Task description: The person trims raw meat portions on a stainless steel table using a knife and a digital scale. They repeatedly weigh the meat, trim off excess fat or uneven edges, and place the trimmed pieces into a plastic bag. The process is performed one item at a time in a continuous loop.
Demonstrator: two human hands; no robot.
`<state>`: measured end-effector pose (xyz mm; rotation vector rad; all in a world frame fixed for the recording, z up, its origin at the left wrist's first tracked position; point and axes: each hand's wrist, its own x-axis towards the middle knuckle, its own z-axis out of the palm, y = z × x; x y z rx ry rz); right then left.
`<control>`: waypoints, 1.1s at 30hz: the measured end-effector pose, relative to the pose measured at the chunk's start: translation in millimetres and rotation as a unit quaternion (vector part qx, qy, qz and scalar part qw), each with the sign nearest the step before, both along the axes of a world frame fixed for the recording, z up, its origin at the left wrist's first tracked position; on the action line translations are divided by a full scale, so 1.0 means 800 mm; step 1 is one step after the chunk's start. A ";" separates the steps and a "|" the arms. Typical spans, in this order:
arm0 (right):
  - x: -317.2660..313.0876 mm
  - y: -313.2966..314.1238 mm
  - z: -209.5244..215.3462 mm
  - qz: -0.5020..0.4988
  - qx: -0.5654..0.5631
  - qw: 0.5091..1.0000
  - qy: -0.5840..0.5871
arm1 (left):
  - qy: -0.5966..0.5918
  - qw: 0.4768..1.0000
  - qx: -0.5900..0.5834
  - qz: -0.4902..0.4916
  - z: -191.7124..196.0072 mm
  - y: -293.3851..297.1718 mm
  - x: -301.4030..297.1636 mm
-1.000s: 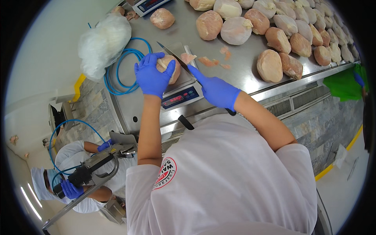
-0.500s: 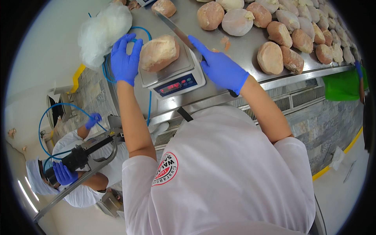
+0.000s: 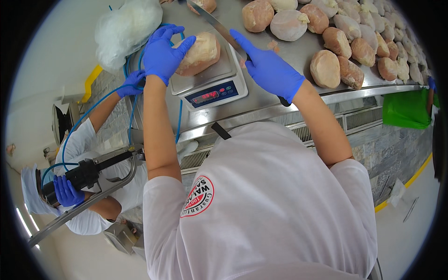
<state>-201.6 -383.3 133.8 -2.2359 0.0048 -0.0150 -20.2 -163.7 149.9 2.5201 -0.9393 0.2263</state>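
A rounded lump of pale pink meat (image 3: 204, 53) sits on the steel platform of a white digital scale (image 3: 228, 87) with a lit red display. My left hand (image 3: 162, 55), in a blue glove, touches the lump's left side, its fingers stretched and apart, the thumb lying over the meat. In my blue-gloved right hand (image 3: 275, 74) is a long knife (image 3: 217, 24), index finger extended along it. Its blade points up and left, beyond the scale; the dark handle's end shows below my palm. Another meat lump (image 3: 204, 5) lies near the blade tip.
Many meat lumps (image 3: 325, 69) cover the right of the steel table (image 3: 275, 103). Clear plastic film (image 3: 126, 35) is bunched at the left, beside a blue hose (image 3: 95, 106). A co-worker holds a black power tool (image 3: 77, 179) close on my left. Green cloth or plastic (image 3: 406, 111) hangs at the far right.
My left hand has moved right, its thumb now over the meat. The knife stays in my right hand. The co-worker's raised hand has reached toward the table, onto the blue hose.
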 end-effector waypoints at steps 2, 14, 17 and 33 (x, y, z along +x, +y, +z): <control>0.001 0.004 -0.001 0.002 -0.007 1.000 0.001 | 0.003 1.000 0.021 -0.006 -0.002 -0.003 -0.009; 0.047 0.018 -0.007 0.023 0.015 0.992 0.120 | 0.114 0.991 0.023 0.058 -0.041 -0.021 -0.027; 0.048 0.018 -0.020 0.017 0.015 0.993 0.117 | 0.117 0.991 0.009 0.062 -0.041 -0.022 -0.027; 0.024 0.012 -0.024 0.022 0.096 0.981 0.169 | 0.148 0.983 0.013 0.109 -0.037 -0.026 -0.032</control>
